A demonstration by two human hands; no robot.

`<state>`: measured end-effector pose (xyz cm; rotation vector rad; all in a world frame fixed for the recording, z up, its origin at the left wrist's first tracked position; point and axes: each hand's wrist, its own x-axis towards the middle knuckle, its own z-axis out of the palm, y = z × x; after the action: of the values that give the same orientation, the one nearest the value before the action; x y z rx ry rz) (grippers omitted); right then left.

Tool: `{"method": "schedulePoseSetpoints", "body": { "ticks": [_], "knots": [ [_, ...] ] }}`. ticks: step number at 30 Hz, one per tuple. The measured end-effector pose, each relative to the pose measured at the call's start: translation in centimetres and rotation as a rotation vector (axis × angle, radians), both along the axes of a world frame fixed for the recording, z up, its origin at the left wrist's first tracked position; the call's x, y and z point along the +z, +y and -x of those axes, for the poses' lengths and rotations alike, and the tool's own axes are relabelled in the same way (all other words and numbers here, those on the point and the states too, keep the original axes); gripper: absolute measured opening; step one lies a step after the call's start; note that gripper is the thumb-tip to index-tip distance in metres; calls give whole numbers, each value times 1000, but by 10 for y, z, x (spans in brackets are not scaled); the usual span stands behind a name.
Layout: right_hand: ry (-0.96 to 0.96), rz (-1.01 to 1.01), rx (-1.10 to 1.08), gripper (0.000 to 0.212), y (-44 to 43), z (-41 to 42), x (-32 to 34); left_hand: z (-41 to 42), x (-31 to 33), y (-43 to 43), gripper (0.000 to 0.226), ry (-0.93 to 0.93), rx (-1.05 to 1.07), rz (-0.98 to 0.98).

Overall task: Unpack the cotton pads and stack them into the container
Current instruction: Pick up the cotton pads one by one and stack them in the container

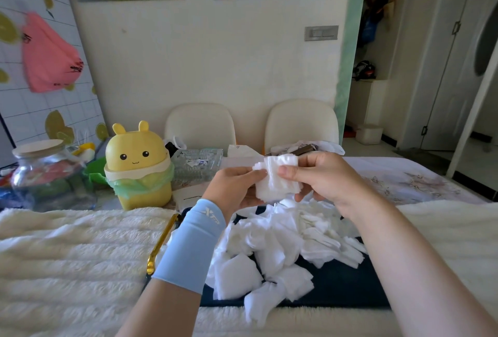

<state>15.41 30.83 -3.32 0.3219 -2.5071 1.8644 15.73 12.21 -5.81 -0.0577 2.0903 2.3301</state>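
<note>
Head view, only view.

- Small stack of cotton pads [277, 180]: held up at centre, above the surface, between both hands. Probably raised there so its edges can be squared before it goes in as a stack.
- Left hand [237, 185], blue sleeve [191, 245] on the forearm: grip closed, thumb and fingers pinching the stack's left edge.
- Right hand [320, 177]: grip closed, thumb across the front of the stack, fingers curled behind its right side. With a hand on each side, the thin pads seem kept from fanning out.
- Loose heap of pads [283, 245]: near, right below the hands, spread over a dark mat [336, 282]. Out of any wrapper, so unpacking looks done and gathering is in hand.
- Glass jar [48, 175]: far left, lid on, coloured things inside.
- Clear glass dish [196, 164]: far, behind the left hand. I cannot tell which of these two is the container.
- Yellow bin [138, 164]: far left, between the jar and the dish.
- Fluffy cream cover [67, 255]: near left.
</note>
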Motion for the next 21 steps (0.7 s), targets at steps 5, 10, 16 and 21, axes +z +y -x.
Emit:
{"method": "schedulePoseSetpoints", "body": {
  "ticks": [5, 10, 16, 21],
  "knots": [
    [95, -171, -29, 34, -6, 1, -4, 0, -1, 4, 23, 16, -86, 37],
    [94, -283, -147, 38, -7, 6, -8, 1, 0, 5, 33, 11, -116, 4],
    [-119, 136, 9, 53, -2, 10, -11, 1, -5, 2, 31, 91, -198, 157],
    [-91, 187, 22, 33, 3, 16, -16, 0, -4, -1, 35, 86, -197, 212]
  ]
}}
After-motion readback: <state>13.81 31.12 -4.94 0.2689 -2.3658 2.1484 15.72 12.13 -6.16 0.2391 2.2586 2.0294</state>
